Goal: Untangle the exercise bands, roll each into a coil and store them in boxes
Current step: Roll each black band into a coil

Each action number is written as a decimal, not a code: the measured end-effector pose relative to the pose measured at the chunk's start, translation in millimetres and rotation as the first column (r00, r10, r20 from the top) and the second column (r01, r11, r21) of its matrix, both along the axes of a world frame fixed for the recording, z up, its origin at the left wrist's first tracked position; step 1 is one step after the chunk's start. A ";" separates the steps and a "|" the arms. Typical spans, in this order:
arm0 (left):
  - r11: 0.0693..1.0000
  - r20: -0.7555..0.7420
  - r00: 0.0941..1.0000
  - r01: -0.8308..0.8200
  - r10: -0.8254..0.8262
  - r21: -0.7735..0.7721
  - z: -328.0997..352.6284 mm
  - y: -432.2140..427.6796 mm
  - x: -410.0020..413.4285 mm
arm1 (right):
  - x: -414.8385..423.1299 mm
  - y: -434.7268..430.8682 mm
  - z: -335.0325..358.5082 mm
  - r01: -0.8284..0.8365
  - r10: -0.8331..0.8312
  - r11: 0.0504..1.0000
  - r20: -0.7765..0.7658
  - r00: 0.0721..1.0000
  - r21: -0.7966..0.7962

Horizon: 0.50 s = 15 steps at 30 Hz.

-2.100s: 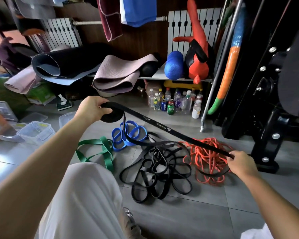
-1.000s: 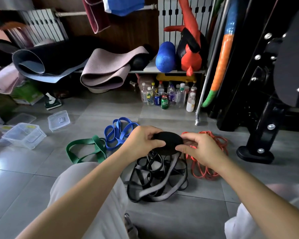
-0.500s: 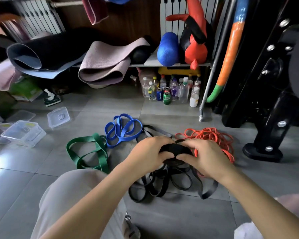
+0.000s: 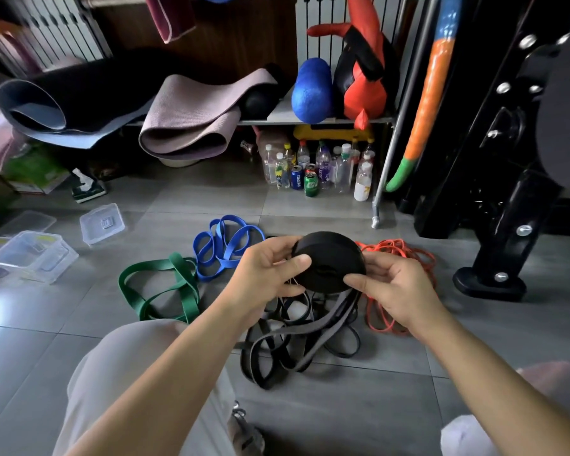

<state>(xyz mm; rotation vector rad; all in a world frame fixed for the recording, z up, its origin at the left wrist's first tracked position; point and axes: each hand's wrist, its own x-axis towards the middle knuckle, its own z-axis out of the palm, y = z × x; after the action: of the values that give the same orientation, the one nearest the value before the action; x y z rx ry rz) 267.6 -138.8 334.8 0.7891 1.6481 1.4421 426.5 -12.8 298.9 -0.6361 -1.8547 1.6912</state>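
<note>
Both hands on the coil (image 4: pixel 329 261) rn, holding it up in front of me above the floor (image 4: pixel 343 406). L hand (image 4: pixel 270 274) has the left rim: thumb laid across the near face, fingers curled round the back. R hand (image 4: pixel 392 291) grips the right side, thumb pressed low on the face, other fingers tucked behind the rim. So both are closed on it, neither one slack. Coil's black, wound tight, flat face tilted twd me.

Right under it is the black pile (image 4: pixel 293 343) on the tiles, loose loops lying all over each other. A strap runs from under the coil down into that pile, can't tell exactly where it ends tho.

Orange band (image 4: pixel 405 251) is bunched up just right of the pile, partly hidden behind my R hand. Blue band (image 4: pixel 224 245) is left of the coil and further back, looped on itself. Green band (image 4: pixel 158 291) sits left of the blue, touching or v. close, can't tell which. My knee (image 4: pixel 129 373) is bottom left w/ the green one just past it.

Clear boxes (image 4: pixel 46 264) are far left on the floor, well apart from the bands, w/ a lid (image 4: pixel 102 223) lying flat by itself btwn them and the blue one.

Back by the wall: bottles (image 4: pixel 323 169) & cans under a shelf, rolled mats (image 4: pixel 191 126) to the left of those.
</note>
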 end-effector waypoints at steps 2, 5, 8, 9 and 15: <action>0.999 -0.058 0.998 0.028 -0.029 -0.018 0.3 0.0 2.1 | 1.7 -0.2 1.9 0.005 -0.006 1.000 0.025 1.000 0.028; 0.996 -0.477 0.876 0.035 -0.070 -0.082 -3.8 1.4 1.7 | 4.5 0.8 3.3 0.013 -0.052 0.970 0.157 0.986 0.242; 0.980 -0.689 0.698 0.104 -0.195 -0.171 -6.5 1.7 6.3 | 6.5 -4.0 3.8 -0.076 -0.098 0.879 0.334 0.937 0.471; 0.969 -0.711 0.660 0.126 -0.242 -0.213 -7.4 2.0 8.2 | 7.2 -5.5 3.7 -0.097 -0.103 0.858 0.355 0.929 0.504; 0.940 -0.657 0.678 0.171 -0.330 -0.295 -14.5 3.6 9.0 | 10.5 -4.2 4.1 -0.079 -0.088 0.856 0.293 0.952 0.511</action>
<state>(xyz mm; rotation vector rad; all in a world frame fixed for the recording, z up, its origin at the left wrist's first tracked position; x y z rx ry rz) 276.5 -135.2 320.3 1.5043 2.0899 0.7644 437.0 -17.0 303.0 -0.6942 -2.3973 1.0391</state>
